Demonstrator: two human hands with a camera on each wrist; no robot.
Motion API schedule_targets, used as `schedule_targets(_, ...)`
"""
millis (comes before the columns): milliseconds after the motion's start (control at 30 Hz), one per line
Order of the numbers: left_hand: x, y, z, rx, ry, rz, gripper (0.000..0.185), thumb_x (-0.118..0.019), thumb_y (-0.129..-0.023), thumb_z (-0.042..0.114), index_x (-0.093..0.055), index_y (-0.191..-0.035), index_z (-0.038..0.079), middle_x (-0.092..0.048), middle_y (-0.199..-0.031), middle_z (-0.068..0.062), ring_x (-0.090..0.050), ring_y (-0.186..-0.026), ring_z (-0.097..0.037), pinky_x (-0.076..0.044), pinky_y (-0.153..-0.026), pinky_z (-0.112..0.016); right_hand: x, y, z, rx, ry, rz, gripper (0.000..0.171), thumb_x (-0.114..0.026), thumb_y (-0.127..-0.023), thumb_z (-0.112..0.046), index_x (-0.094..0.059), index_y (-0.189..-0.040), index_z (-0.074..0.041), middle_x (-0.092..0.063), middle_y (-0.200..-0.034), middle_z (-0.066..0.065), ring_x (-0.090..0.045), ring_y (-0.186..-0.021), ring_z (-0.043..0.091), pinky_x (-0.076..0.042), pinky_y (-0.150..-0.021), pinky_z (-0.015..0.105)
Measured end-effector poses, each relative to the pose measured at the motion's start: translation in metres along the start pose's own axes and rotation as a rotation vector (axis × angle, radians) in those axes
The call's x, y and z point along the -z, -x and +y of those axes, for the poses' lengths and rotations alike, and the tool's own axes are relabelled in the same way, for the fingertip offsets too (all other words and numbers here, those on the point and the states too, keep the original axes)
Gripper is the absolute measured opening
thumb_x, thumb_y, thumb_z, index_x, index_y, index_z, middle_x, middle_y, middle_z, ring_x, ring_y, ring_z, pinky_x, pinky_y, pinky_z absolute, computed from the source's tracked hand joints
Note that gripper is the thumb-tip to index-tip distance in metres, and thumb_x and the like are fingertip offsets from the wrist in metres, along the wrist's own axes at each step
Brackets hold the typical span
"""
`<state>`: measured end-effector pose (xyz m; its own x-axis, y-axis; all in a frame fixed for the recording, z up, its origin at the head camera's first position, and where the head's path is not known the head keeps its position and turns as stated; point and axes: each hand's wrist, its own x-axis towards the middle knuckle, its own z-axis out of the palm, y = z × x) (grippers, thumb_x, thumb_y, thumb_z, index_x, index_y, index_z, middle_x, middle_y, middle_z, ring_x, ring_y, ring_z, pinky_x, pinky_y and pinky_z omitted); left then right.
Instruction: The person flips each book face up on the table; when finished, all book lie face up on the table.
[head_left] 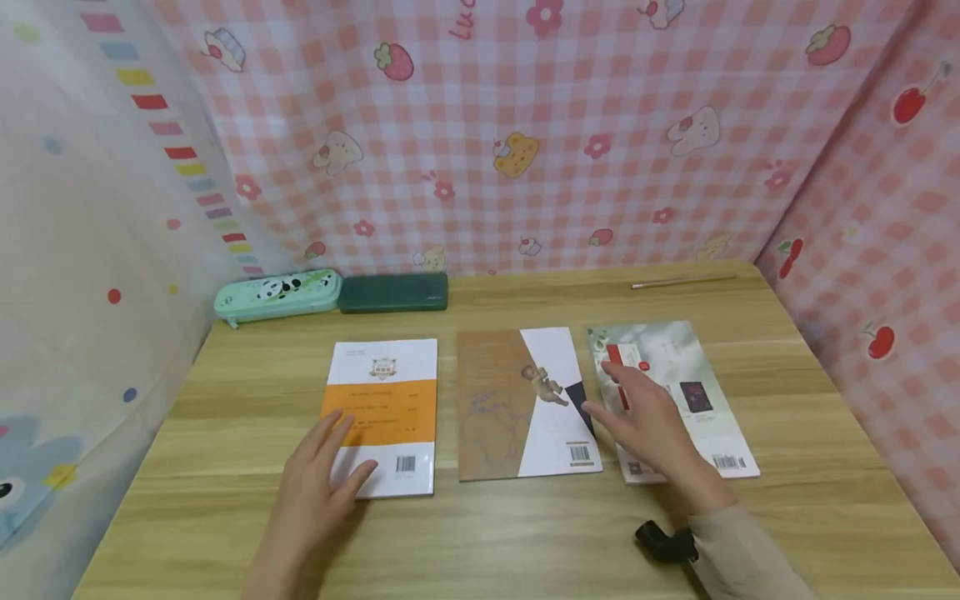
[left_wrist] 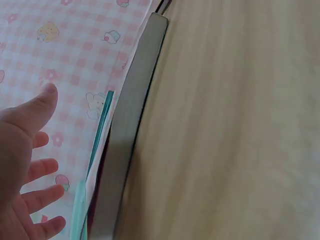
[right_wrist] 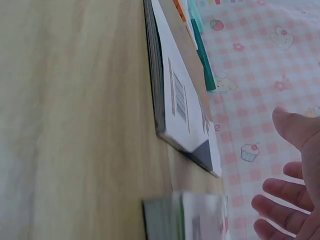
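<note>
Three books lie in a row on the wooden table. The left one is a white book with an orange band (head_left: 401,364); my left hand (head_left: 315,479) is over its lower left side, fingers spread and holding nothing. A brown and white book (head_left: 491,400) with a small figure and a barcode lies in the middle. On the right is a pale grey-green book (head_left: 712,425), partly hidden under my right hand (head_left: 651,421). That hand's fingers are apart and relaxed, the thumb near the middle book's right edge. The right wrist view shows this hand (right_wrist: 295,185) with nothing in its grasp.
At the back left, a mint pencil case with a panda (head_left: 277,297) stands next to a dark green case (head_left: 393,293). A thin stick (head_left: 682,282) lies at the back right. Patterned curtains (head_left: 480,108) border the table's back and sides. A black object (head_left: 666,543) is by the right cuff.
</note>
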<state>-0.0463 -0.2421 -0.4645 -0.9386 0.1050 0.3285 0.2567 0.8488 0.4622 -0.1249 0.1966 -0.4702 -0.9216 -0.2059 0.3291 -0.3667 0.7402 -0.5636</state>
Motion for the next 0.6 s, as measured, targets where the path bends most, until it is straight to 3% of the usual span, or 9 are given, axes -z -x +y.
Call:
schedule_targets(367, -0.001, 0.02, -0.013, 0.049, -0.016, 0.01, 0.072, -0.086, -0.081, 0.024, -0.055, -0.14, -0.003, -0.045, -0.148, -0.027, -0.042, -0.134, -0.047, -0.037, -0.104, -0.066, -0.018, -0.017, -0.007, -0.005, -0.018, -0.08, 0.066, -0.079, -0.089, -0.034, -0.056, -0.14, 0.002, -0.061, -0.135, 0.022, -0.054, -0.129, 0.04, -0.042, -0.108, 0.06)
schedule_targets(467, 0.001, 0.024, -0.016, 0.101, -0.017, -0.044, 0.079, -0.086, -0.082, 0.033, -0.051, -0.142, -0.005, -0.04, -0.15, -0.031, -0.039, -0.135, -0.051, -0.036, -0.106, -0.067, -0.023, -0.022, -0.009, 0.005, -0.047, -0.082, 0.065, -0.08, -0.088, -0.032, -0.057, -0.139, 0.001, -0.062, -0.134, 0.021, -0.057, -0.126, 0.039, -0.045, -0.107, 0.057)
schedule_targets(600, 0.005, 0.025, -0.016, 0.197, -0.014, -0.174, 0.095, -0.078, -0.084, 0.054, -0.044, -0.148, -0.007, -0.03, -0.155, -0.036, -0.034, -0.138, -0.055, -0.033, -0.109, -0.069, -0.032, -0.029, -0.012, 0.033, -0.066, -0.09, 0.064, -0.081, -0.088, -0.031, -0.058, -0.138, 0.001, -0.063, -0.132, 0.021, -0.059, -0.123, 0.038, -0.046, -0.106, 0.057)
